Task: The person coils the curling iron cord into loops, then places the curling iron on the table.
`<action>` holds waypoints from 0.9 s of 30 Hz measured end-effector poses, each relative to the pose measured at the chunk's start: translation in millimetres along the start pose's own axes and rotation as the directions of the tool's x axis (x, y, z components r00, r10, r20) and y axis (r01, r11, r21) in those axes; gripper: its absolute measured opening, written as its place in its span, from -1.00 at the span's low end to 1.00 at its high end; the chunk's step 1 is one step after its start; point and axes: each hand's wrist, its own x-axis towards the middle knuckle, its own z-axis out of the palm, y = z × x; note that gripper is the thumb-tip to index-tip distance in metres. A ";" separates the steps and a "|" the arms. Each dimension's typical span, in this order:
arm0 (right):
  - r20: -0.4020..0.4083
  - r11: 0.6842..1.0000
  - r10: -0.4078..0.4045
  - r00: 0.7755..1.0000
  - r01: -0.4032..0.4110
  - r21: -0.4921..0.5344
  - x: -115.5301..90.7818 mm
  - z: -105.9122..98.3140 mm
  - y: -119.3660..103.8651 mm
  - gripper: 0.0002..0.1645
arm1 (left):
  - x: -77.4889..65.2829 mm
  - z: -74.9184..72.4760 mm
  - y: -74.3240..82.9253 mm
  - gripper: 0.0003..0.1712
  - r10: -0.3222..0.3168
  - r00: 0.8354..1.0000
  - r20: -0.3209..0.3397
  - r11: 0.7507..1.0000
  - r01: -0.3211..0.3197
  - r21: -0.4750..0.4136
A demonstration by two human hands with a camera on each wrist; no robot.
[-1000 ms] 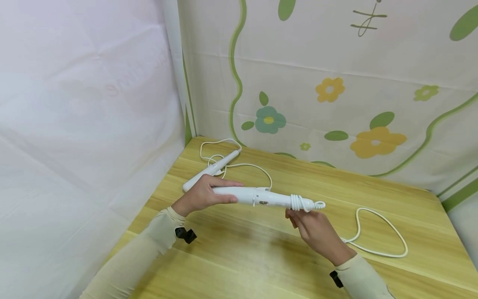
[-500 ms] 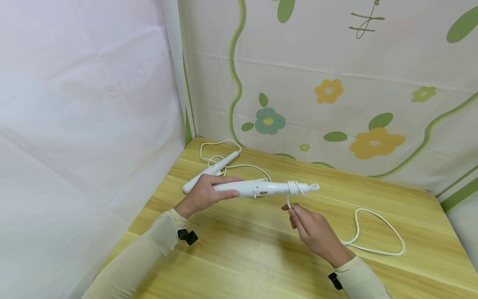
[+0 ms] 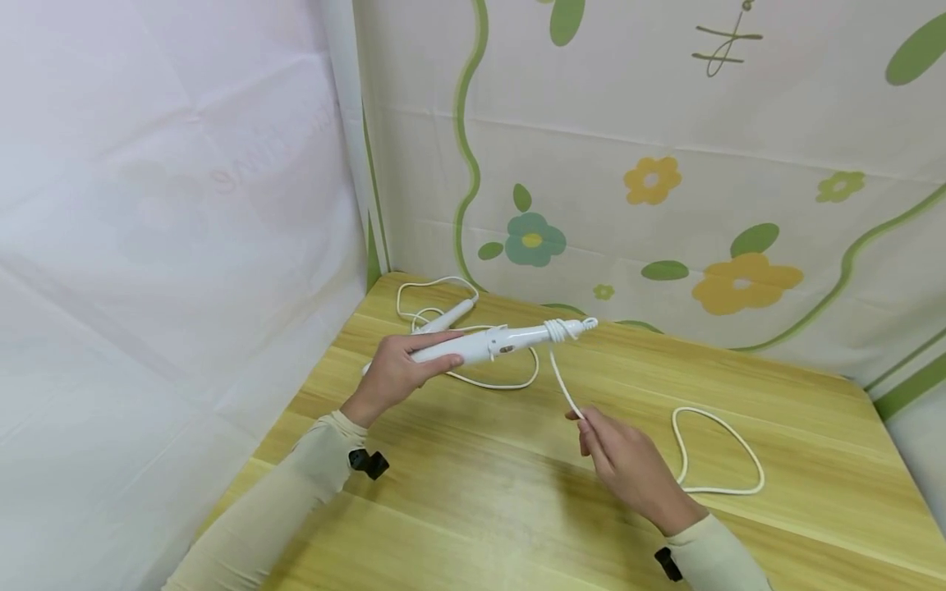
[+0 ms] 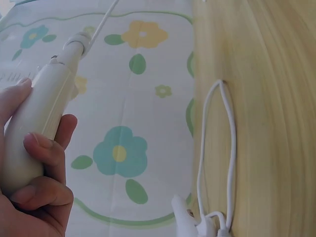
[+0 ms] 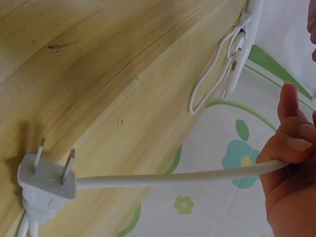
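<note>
My left hand (image 3: 392,365) grips a white hair straightener (image 3: 473,346) round its wider end, holding it above the table and tilted up to the right. Several turns of its white cord (image 3: 559,382) are wrapped round the narrow handle end. From these turns, a length of cord slants down to my right hand (image 3: 631,460), which pinches it between thumb and fingers. In the right wrist view, a white two-pin plug (image 5: 47,182) appears with its prongs upward. Beyond my left hand lies a second white straightener (image 3: 451,316), partly hidden by the hand and the held one.
The wooden table (image 3: 473,509) meets a flower-patterned cloth (image 3: 591,180) at the back and a white cloth (image 3: 170,246) on the left. A cord loop (image 3: 763,476) lies right of my right hand. The second straightener's cord (image 3: 510,387) curls across the table's left part.
My left hand has tipped the straightener's handle end upward and leftward. The cord stretch between the wraps and my right hand has lengthened. The loop on the right has shifted left.
</note>
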 end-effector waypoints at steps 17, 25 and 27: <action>-0.156 0.932 -0.341 0.927 0.312 -0.184 11.9 -23.9 5.0 -0.47 | -8.8 8.9 -9.2 -0.50 0.184 0.924 0.335 0.909 -0.289 0.299; -0.115 0.935 -0.323 0.940 0.297 -0.195 15.2 -28.9 11.9 -0.44 | -8.6 3.6 -8.7 -0.52 0.241 0.846 0.476 0.889 -0.389 0.241; -0.111 0.936 -0.321 0.940 0.297 -0.191 16.0 -28.7 13.5 -0.45 | -9.0 2.7 -7.7 -0.52 0.262 0.823 0.505 0.895 -0.402 0.192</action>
